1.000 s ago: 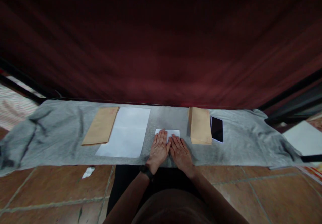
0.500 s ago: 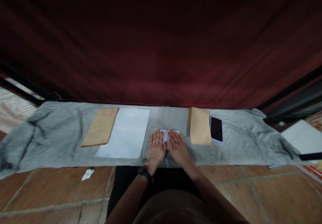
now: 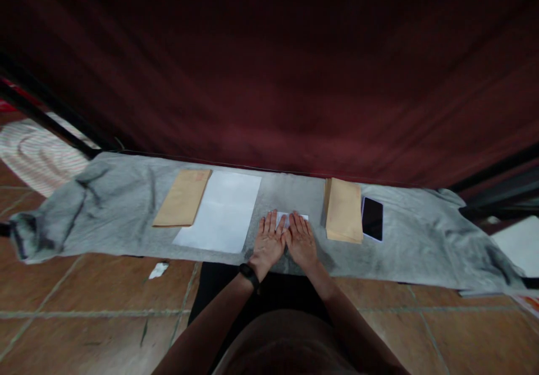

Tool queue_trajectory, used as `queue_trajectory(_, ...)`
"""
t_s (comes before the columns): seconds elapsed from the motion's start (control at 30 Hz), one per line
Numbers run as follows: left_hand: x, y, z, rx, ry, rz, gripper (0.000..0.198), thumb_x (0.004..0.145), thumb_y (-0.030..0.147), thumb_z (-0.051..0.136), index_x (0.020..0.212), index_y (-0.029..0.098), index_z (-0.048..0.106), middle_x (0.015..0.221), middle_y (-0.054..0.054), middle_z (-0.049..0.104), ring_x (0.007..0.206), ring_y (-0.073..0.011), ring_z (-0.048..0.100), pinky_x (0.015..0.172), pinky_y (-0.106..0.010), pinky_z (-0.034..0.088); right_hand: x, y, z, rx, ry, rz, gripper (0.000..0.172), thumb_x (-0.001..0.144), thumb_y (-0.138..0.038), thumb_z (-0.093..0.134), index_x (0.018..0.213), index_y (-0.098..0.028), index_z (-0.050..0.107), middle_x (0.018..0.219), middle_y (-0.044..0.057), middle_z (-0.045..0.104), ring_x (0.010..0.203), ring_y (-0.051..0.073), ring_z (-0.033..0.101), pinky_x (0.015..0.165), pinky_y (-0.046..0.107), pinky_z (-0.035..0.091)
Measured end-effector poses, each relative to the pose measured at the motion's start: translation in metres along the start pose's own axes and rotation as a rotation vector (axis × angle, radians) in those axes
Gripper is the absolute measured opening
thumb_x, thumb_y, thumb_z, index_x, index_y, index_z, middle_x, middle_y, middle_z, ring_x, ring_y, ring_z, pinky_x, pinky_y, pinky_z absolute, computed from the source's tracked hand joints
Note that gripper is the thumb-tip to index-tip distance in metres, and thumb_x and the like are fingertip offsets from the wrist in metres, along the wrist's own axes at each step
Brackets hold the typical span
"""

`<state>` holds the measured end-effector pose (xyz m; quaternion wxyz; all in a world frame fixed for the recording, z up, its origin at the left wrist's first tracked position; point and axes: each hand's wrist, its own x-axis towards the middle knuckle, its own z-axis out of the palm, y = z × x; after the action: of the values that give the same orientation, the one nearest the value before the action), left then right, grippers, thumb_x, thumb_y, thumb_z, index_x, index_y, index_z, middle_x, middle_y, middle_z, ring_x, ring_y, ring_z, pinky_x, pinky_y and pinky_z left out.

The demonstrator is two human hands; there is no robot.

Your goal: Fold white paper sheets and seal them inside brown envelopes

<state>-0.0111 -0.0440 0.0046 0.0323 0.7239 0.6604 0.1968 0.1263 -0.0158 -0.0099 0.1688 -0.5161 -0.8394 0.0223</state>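
Note:
Both palms lie flat, side by side, on a small piece of white paper [image 3: 304, 216] that looks folded; most of it is hidden under them. My left hand [image 3: 269, 243], with a dark band on its wrist, has its fingers stretched out. Beside it my right hand [image 3: 300, 242] also lies with fingers extended, the thumbs touching or nearly so. Left of my hands is a white sheet stack [image 3: 227, 209], partly overlapped by brown envelopes [image 3: 183, 198]. To the right sits another pile of brown envelopes [image 3: 344, 209].
A grey cloth [image 3: 290, 188] covers the narrow bench. A phone [image 3: 373, 219] lies right of the envelope pile. Behind the bench hangs a dark red curtain [image 3: 269, 100]. A crumpled white scrap [image 3: 158, 270] is on the tiled floor [image 3: 105, 291].
The camera view has shifted and tilted slightly, so the bench appears a little to the right. My hands stay flat on the paper, now closer together and covering more of it.

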Motion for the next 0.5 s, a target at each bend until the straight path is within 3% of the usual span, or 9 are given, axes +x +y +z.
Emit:
queue_trajectory(0.13, -0.001, 0.001, 0.000, 0.001, -0.001, 0.008, 0.058, 0.094, 0.026, 0.040, 0.151, 0.018, 0.041, 0.163, -0.013, 0.033, 0.152, -0.0305, 0.025, 0.120, -0.057, 0.026, -0.003, 0.002, 0.001, -0.027, 0.016, 0.042, 0.058, 0.105, -0.035, 0.031, 0.154, -0.003, 0.035, 0.160, 0.019, 0.033, 0.150, 0.028, 0.028, 0.121, 0.048, 0.024)
queue_trajectory(0.5, 0.000, 0.002, -0.001, 0.132, -0.054, -0.009, 0.058, 0.099, 0.034, 0.042, 0.153, 0.014, 0.039, 0.163, -0.018, 0.029, 0.151, -0.0321, 0.026, 0.122, -0.053, 0.024, -0.019, 0.013, 0.004, -0.052, 0.100, 0.058, 0.062, 0.105, -0.036, 0.035, 0.156, -0.001, 0.028, 0.159, 0.023, 0.034, 0.148, 0.031, 0.031, 0.119, 0.051, 0.029)
